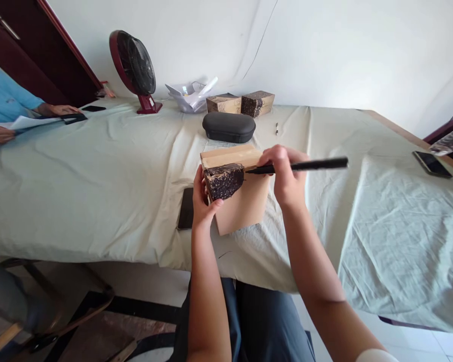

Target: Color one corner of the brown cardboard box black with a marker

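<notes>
A brown cardboard box (245,208) rests tilted on the cloth in front of me. Dense black scribbling (224,182) covers its upper left part. My left hand (204,201) grips the box's left edge, thumb on the front face and fingers behind. In my right hand (285,171) is a black marker pen (317,164), its tip at the right border of the scribbled patch. A dark phone (185,208) lies on the table just left of the box, partly behind my left hand.
Behind the box sit a black zip case (229,126) and two cardboard boxes (257,103), one heavily scribbled. A red fan (136,65) stands at the back left, near a white plastic bag (192,96). Another person's hand (62,109) is at far left. A phone (432,164) lies right.
</notes>
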`<state>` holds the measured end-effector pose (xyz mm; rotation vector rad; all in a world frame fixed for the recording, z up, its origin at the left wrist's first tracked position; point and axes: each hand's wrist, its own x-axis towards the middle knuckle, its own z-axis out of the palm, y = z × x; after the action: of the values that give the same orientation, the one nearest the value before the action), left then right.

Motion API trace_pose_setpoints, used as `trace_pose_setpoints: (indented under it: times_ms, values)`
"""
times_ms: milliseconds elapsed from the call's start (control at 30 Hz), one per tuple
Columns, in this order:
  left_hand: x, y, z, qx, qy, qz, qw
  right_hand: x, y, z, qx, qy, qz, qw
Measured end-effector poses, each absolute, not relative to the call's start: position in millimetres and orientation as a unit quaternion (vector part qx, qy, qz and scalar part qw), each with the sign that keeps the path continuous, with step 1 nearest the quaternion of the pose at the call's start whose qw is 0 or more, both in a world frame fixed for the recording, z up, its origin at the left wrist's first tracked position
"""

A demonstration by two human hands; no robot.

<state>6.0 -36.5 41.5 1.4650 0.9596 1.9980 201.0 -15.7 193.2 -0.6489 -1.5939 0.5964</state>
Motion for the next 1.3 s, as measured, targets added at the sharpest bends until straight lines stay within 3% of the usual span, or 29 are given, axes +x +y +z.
trace_pose_setpoints:
  times_ms: [100, 200, 367, 467, 533, 600, 700, 800, 1300]
  values:
    - [6, -32, 40, 0.503, 0.357, 0.742, 0.261, 226, -21, 169, -0.310, -0.628, 0.239, 0.672]
    - [5, -28, 38, 0.479, 0.358, 0.756, 0.266, 268, -27, 139, -0.410, -0.612, 0.250, 0.628]
    - [2, -25, 34, 0.498, 0.347, 0.764, 0.219, 326, -34, 88, -0.439, -0.544, 0.539, 0.471]
    - [0, -24, 31, 0.517, 0.347, 0.758, 0.196, 334, -30, 64, -0.446, -0.493, 0.589, 0.460]
    - [-1, -24, 29, 0.513, 0.356, 0.756, 0.197, 330, -25, 54, -0.475, -0.525, 0.532, 0.465]
    - [-2, -23, 28, 0.507, 0.367, 0.754, 0.202, 323, -22, 47, -0.526, -0.609, 0.403, 0.436]
    - [-4, -21, 24, 0.503, 0.384, 0.744, 0.216, 316, -24, 41, -0.579, -0.743, 0.176, 0.285]
    - [-6, -18, 19, 0.500, 0.386, 0.742, 0.226, 314, -31, 37, -0.596, -0.785, 0.060, 0.158]
    - [1, -18, 23, 0.489, 0.374, 0.748, 0.249, 261, -10, 40, -0.636, -0.764, 0.040, 0.100]
